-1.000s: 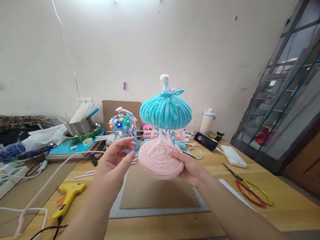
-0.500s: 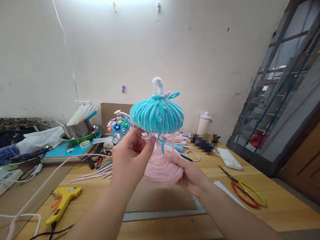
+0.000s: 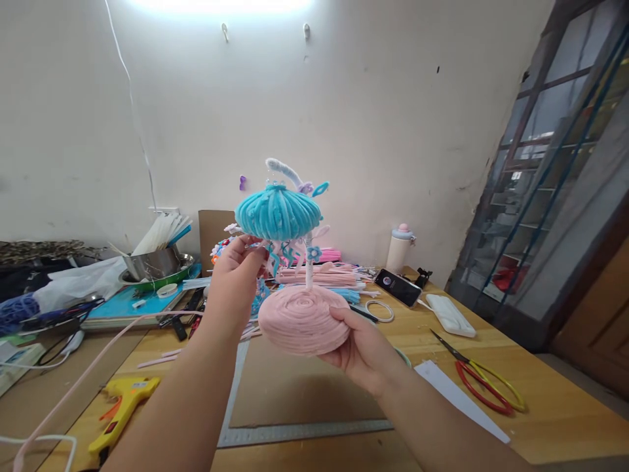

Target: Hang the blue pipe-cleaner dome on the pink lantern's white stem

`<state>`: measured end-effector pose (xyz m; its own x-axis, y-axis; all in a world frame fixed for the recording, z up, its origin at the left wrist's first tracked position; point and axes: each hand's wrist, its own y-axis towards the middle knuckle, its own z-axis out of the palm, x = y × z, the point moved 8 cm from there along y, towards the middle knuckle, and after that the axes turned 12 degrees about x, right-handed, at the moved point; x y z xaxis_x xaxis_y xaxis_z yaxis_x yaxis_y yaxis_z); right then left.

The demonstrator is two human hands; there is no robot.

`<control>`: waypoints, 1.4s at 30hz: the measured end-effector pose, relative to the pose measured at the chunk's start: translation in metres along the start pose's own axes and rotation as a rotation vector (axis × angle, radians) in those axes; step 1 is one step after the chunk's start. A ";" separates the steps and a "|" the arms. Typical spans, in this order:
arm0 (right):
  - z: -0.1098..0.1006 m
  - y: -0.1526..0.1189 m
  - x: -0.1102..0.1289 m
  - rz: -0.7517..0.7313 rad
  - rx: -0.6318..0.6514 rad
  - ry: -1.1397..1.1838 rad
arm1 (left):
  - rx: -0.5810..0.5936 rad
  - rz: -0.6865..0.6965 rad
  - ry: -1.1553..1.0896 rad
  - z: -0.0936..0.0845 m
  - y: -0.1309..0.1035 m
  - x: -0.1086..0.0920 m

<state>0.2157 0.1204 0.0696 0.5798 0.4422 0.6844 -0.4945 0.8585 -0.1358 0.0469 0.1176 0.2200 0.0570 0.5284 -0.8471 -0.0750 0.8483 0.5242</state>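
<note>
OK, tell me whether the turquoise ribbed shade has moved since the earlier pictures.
Yes: the turquoise ribbed shade has moved left, closer in view to the purple wall ornament.

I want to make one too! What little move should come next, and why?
Perhaps the left hand should gently spread the thin, curly turquoise strands under the ribbed, fuzzy turquoise shade: they hang close together beside that hand, and the right hand steadies the round, coiled, fuzzy pink base.

Room opens over the cardboard (image 3: 304, 393), hemmed in by the pink base (image 3: 299, 328) and both forearms (image 3: 191, 387).
</note>
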 end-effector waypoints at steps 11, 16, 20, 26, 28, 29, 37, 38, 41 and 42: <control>0.000 0.008 0.000 -0.037 0.022 0.043 | 0.052 -0.053 -0.051 -0.011 -0.002 0.012; -0.003 0.009 -0.003 -0.031 0.021 0.047 | 0.038 -0.067 -0.056 -0.015 -0.004 0.015; -0.004 0.008 -0.003 -0.033 -0.001 0.049 | -0.087 0.008 0.052 -0.027 -0.007 0.009; -0.003 0.007 -0.005 -0.054 0.006 0.060 | -0.202 0.270 0.637 -0.007 -0.028 -0.034; -0.002 0.006 -0.007 -0.055 0.010 0.061 | -0.192 0.335 0.815 0.009 -0.033 -0.043; -0.002 0.006 -0.008 -0.055 0.013 0.062 | -0.196 0.357 0.871 0.015 -0.035 -0.045; 0.001 0.003 -0.011 -0.050 0.011 0.056 | -0.228 0.346 0.834 0.022 -0.033 -0.035; 0.002 0.003 -0.011 -0.049 0.012 0.057 | -0.231 0.347 0.818 0.021 -0.033 -0.035; 0.002 0.003 -0.010 -0.053 0.003 0.048 | -0.239 0.353 0.810 0.019 -0.034 -0.036; 0.002 0.003 -0.010 -0.056 0.001 0.045 | -0.238 0.349 0.820 0.018 -0.034 -0.037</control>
<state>0.2077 0.1180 0.0639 0.6350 0.4049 0.6579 -0.4612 0.8819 -0.0975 0.0656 0.0704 0.2350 -0.7238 0.4868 -0.4890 -0.1630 0.5680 0.8067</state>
